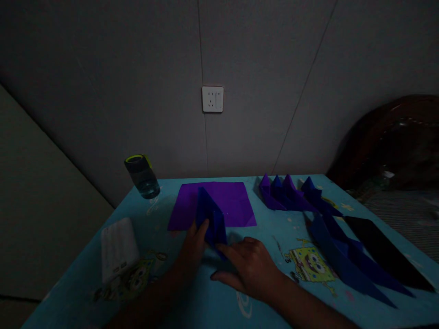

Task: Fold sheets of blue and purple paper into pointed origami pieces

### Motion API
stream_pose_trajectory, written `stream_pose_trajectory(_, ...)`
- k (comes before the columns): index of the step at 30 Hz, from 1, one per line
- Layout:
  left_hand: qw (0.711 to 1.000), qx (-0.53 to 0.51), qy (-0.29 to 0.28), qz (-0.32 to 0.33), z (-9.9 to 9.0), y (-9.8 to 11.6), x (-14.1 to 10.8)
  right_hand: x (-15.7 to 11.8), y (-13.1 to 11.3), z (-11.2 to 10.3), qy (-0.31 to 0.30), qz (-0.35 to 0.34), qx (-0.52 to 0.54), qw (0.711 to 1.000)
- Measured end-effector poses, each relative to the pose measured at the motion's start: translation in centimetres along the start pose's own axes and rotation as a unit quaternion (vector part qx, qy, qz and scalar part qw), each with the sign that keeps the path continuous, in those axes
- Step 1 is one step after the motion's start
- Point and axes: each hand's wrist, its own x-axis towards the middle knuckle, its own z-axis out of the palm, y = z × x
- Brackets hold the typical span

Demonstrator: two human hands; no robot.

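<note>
A folded blue paper piece [211, 217] stands upright at the middle of the table, over the near edge of a flat purple sheet [236, 203]. My left hand [195, 242] grips its lower left side, thumb against the paper. On the lower right, my right hand [248, 265] touches the fold with its index finger; the thumb is stretched apart below and the other fingers are curled. The parts of the left fingers behind the paper are hidden.
Purple and blue folded paper boats [279, 196] stand at the back right. Larger blue boats [343, 251] lie nearer, beside a black flat object [384, 249]. On the left are a bottle [143, 178] and a white power bank [119, 249]. A wall socket [212, 99] is behind.
</note>
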Motion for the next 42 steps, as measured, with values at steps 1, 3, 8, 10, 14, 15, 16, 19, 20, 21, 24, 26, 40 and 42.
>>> stream_pose_trajectory(1,1.000,0.001,-0.003,-0.001,-0.2,-0.3,-0.1,0.1,-0.2,0.1,-0.002,0.008,-0.024,1.000)
stream_pose_trajectory(3,1.000,0.007,-0.017,0.020,-0.4,-0.7,-0.3,0.3,-0.4,0.2,-0.002,0.025,-0.060,0.998)
stream_pose_trajectory(8,0.983,-0.140,-0.110,-0.029,0.6,0.4,-0.8,-1.1,0.1,-1.3,0.027,0.087,-0.094,0.991)
stream_pose_trajectory(10,0.974,-0.172,-0.140,-0.038,1.1,1.3,-1.0,-3.3,0.3,-2.4,0.046,0.134,-0.077,0.987)
stream_pose_trajectory(14,0.984,-0.103,-0.148,0.002,1.1,2.7,-1.1,-9.7,0.1,-4.6,0.123,0.297,0.019,0.947)
stream_pose_trajectory(15,0.985,-0.084,-0.151,0.012,1.0,2.9,-1.1,-11.3,0.0,-5.1,0.136,0.355,0.030,0.924)
stream_pose_trajectory(16,0.986,-0.066,-0.153,0.021,0.9,3.1,-1.1,-12.8,-0.2,-5.5,0.150,0.401,0.032,0.903)
stream_pose_trajectory(19,0.987,-0.028,-0.152,0.038,0.7,3.6,-1.2,-16.4,-0.4,-6.3,0.162,0.485,0.049,0.858)
stream_pose_trajectory(20,0.987,-0.018,-0.152,0.041,0.7,3.7,-1.3,-17.1,-0.4,-6.4,0.166,0.503,0.054,0.847)
stream_pose_trajectory(21,0.987,-0.009,-0.151,0.044,0.7,3.9,-1.4,-17.7,-0.4,-6.4,0.166,0.517,0.056,0.838)
stream_pose_trajectory(24,0.987,0.012,-0.150,0.056,0.7,4.4,-1.6,-18.7,0.0,-6.1,0.158,0.537,0.049,0.827)
stream_pose_trajectory(26,0.986,0.025,-0.150,0.065,0.7,4.7,-1.8,-18.9,0.3,-6.0,0.148,0.541,0.041,0.827)
stream_pose_trajectory(40,0.984,0.038,-0.158,0.078,0.9,4.8,-2.0,-18.0,1.1,-5.6,0.077,0.582,-0.054,0.808)
stream_pose_trajectory(42,0.983,0.035,-0.162,0.079,0.9,4.6,-2.0,-17.9,1.1,-5.8,0.064,0.584,-0.066,0.807)
